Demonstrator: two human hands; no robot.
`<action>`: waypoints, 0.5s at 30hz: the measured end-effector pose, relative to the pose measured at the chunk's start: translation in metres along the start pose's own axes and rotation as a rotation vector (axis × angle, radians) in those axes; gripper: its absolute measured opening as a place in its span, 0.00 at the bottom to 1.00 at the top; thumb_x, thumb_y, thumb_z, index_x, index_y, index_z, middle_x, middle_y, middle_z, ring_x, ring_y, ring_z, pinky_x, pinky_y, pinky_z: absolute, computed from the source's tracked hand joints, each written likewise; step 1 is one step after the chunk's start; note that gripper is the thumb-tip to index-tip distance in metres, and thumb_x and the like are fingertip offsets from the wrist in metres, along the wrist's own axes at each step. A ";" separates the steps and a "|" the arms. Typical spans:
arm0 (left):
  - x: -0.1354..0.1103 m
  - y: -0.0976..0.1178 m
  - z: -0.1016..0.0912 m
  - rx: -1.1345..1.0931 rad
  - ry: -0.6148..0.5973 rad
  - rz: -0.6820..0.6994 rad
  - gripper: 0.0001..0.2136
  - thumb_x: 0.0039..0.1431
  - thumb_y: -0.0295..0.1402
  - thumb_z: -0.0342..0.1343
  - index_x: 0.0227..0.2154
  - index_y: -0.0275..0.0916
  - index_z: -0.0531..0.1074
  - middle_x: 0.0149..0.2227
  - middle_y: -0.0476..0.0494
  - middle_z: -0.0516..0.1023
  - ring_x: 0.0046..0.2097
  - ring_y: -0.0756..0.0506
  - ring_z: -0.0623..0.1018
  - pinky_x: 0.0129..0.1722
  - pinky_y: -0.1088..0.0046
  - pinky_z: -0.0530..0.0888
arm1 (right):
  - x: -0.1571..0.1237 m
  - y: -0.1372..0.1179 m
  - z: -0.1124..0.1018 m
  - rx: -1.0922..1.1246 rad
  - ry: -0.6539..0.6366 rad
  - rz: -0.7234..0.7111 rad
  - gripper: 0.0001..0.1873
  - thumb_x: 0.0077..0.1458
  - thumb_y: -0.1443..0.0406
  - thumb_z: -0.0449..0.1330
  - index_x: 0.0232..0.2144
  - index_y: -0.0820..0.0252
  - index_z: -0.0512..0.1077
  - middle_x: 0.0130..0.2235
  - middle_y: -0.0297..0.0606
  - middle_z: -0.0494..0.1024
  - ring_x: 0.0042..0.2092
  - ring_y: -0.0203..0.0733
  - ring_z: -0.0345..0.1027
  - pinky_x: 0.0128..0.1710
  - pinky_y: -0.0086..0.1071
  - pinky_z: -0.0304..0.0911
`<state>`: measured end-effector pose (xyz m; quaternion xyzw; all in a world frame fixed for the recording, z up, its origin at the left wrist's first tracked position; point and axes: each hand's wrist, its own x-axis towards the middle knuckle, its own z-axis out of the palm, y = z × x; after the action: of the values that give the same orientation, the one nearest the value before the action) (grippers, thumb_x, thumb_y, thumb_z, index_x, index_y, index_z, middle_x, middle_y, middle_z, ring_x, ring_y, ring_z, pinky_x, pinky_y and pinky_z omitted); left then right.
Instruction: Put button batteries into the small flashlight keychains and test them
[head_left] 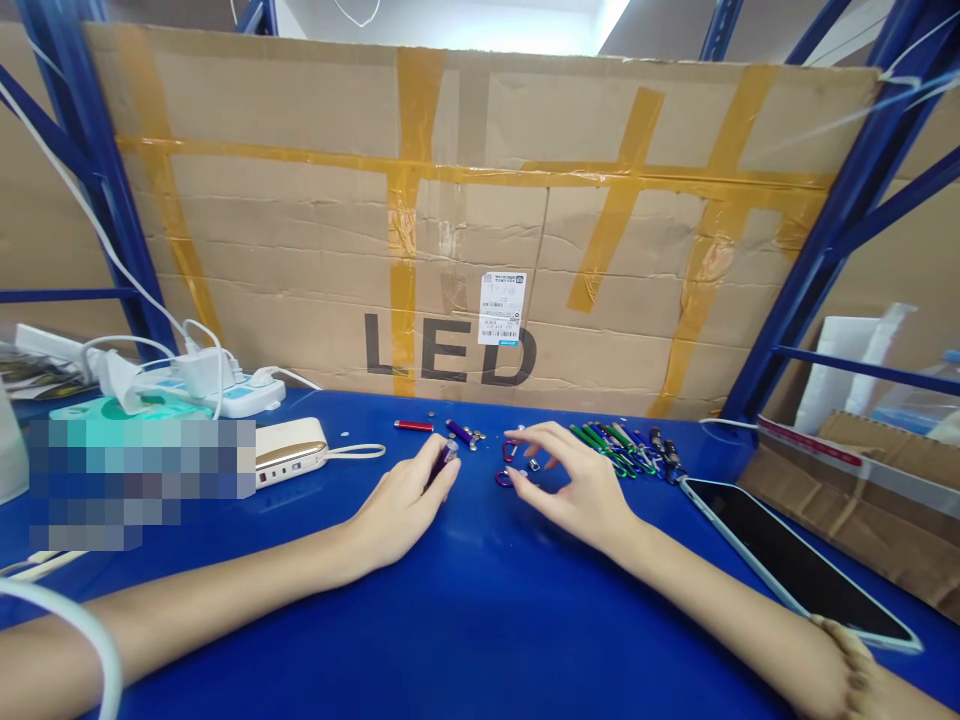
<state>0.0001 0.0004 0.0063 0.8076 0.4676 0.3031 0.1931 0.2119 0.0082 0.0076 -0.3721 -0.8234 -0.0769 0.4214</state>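
Observation:
My left hand (401, 510) is closed around a small purple mini flashlight (448, 453), its silver end showing past the fingertips. My right hand (581, 490) hovers with thumb and fingers apart, beside a red carabiner (509, 452) and a second, darker red carabiner (503, 479). A small silver part (533, 465) lies under its curved fingers. Beyond the hands are a red tube (414, 426), another purple tube (459, 433) and several small round silver pieces (478, 436) that look like button cells.
At the right lie several green, blue and black mini flashlights (622, 450) with carabiners, then a phone (795, 560). On the left are a white power bank (291, 450) with a strap and a power strip (251, 396) with cables. A large cardboard sheet (315, 260) stands behind the blue table (480, 620).

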 end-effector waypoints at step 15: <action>-0.001 0.004 0.002 0.328 -0.174 0.165 0.08 0.57 0.32 0.43 0.26 0.39 0.62 0.27 0.48 0.69 0.31 0.47 0.69 0.30 0.73 0.63 | -0.005 0.017 0.005 -0.098 -0.511 0.100 0.36 0.48 0.49 0.56 0.56 0.60 0.58 0.59 0.46 0.58 0.60 0.50 0.49 0.57 0.50 0.47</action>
<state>0.0035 -0.0026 0.0073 0.8869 0.4245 0.1669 0.0732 0.2220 0.0198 -0.0029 -0.4397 -0.8790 0.0007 0.1845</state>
